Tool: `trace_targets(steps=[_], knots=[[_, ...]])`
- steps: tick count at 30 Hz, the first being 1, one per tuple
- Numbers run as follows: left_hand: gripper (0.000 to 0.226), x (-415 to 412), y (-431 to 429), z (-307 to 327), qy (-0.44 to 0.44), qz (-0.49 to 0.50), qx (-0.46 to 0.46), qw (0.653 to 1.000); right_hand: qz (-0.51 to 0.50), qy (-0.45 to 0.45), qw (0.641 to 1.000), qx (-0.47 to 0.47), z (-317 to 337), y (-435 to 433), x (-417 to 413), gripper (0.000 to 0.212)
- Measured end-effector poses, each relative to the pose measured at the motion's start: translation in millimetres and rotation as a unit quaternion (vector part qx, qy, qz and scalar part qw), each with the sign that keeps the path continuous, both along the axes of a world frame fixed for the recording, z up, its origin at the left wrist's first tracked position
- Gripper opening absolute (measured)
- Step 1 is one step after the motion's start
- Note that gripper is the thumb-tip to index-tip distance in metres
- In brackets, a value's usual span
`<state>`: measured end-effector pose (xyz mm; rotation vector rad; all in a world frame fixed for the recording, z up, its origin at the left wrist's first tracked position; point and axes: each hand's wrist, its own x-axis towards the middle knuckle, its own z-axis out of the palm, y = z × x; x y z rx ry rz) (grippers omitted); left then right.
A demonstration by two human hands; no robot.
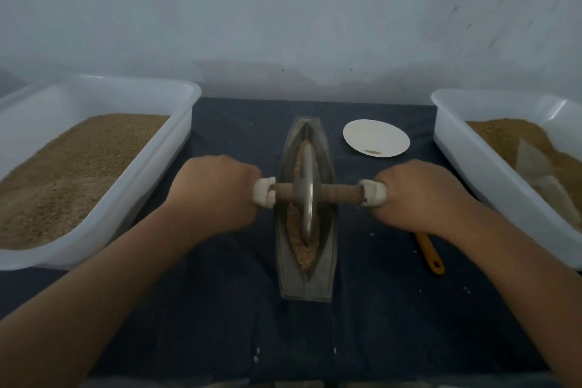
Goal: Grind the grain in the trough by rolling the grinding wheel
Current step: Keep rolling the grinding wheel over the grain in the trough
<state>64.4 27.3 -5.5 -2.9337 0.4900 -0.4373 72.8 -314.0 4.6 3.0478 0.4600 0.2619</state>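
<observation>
A boat-shaped metal trough [324,274] lies lengthwise on the dark cloth in front of me, with brown grain [305,257] along its groove. A metal grinding wheel [305,195] stands upright in the groove, about mid-length. A wooden axle [341,191] runs through it, left to right. My left hand [217,190] grips the axle's left end and my right hand [419,195] grips its right end. White wrapping shows at both ends, next to the fingers.
A white tub [176,148] of brown grain stands at the left and a second white tub [456,142] with grain at the right. A white plate [376,137] lies behind the right hand. A yellow handle [430,253] lies under my right forearm.
</observation>
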Motion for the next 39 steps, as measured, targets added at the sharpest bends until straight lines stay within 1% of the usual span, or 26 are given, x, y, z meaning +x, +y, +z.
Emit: trace_targets(steps=[2, 4, 6, 9, 11, 13, 15, 17, 19, 21, 23, 25, 27, 29, 32, 34, 35, 36, 37, 38, 39], knots=[[0.025, 19, -7, 2, 0.007, 0.022, -0.01, 1.0, -0.024, -0.015, 1.0, -0.003, 4, 9, 16, 0.04], [0.024, 47, -18, 7, 0.001, 0.044, -0.012, 0.999, -0.05, -0.028, 0.998, 0.019, 10, 20, 40, 0.027], [0.027, 72, -27, 13, -0.009, 0.061, -0.022, 0.998, -0.064, -0.058, 0.996, 0.026, 15, 28, 60, 0.014], [0.035, 82, -32, 18, -0.011, 0.06, -0.035, 0.998, -0.073, -0.055, 0.996, 0.016, 15, 30, 67, 0.008], [0.028, 67, -28, 19, 0.013, 0.048, -0.025, 0.998, -0.066, -0.033, 0.997, 0.005, 13, 24, 57, 0.016], [0.021, 39, -18, 17, 0.04, 0.025, -0.002, 0.999, -0.049, 0.023, 0.999, -0.005, 9, 13, 36, 0.029], [0.02, 7, -7, 10, 0.023, 0.002, 0.018, 1.0, -0.016, 0.063, 0.998, -0.01, 7, 2, 12, 0.04], [0.023, -9, -1, 5, -0.017, -0.019, 0.023, 0.999, -0.01, 0.089, 0.996, 0.008, 5, -1, -2, 0.046], [0.024, 2, -3, 7, -0.024, -0.024, 0.023, 0.999, -0.025, 0.075, 0.997, 0.02, 1, 2, 1, 0.052], [0.025, 32, -12, 10, 0.004, 0.002, 0.01, 1.0, -0.052, 0.013, 0.998, 0.021, -2, 10, 17, 0.05], [0.027, 68, -22, 15, 0.005, 0.034, -0.002, 0.999, -0.086, -0.047, 0.995, 0.03, -2, 18, 42, 0.04], [0.032, 90, -28, 19, -0.009, 0.047, -0.009, 0.999, -0.115, -0.064, 0.991, 0.028, 2, 25, 63, 0.027], [0.031, 94, -31, 21, -0.01, 0.042, -0.01, 0.999, -0.11, -0.066, 0.992, 0.023, 5, 27, 73, 0.018], [0.023, 82, -30, 23, 0.005, 0.037, -0.01, 0.999, -0.085, -0.037, 0.995, 0.031, 6, 23, 67, 0.021], [0.016, 43, -17, 16, 0.032, 0.013, 0.016, 0.999, -0.061, 0.071, 0.996, 0.002, 6, 9, 38, 0.027], [0.021, 13, -6, 9, -0.016, -0.031, 0.032, 0.999, -0.043, 0.139, 0.989, -0.005, 6, 2, 14, 0.035], [0.025, 3, -2, 8, -0.041, -0.051, 0.036, 0.997, -0.034, 0.159, 0.987, -0.006, 7, 1, 4, 0.04], [0.027, 0, 0, 8, -0.048, -0.062, 0.035, 0.996, -0.031, 0.169, 0.985, -0.003, 6, 0, 0, 0.045], [0.026, 4, 1, 10, -0.036, -0.063, 0.036, 0.997, -0.032, 0.166, 0.986, 0.007, 5, 0, -1, 0.049], [0.023, 11, -1, 11, -0.007, -0.056, 0.031, 0.998, -0.041, 0.146, 0.988, 0.018, 3, 2, 1, 0.05], [0.022, 23, -5, 12, 0.019, -0.04, 0.023, 0.999, -0.054, 0.105, 0.993, 0.021, 2, 5, 7, 0.049]])
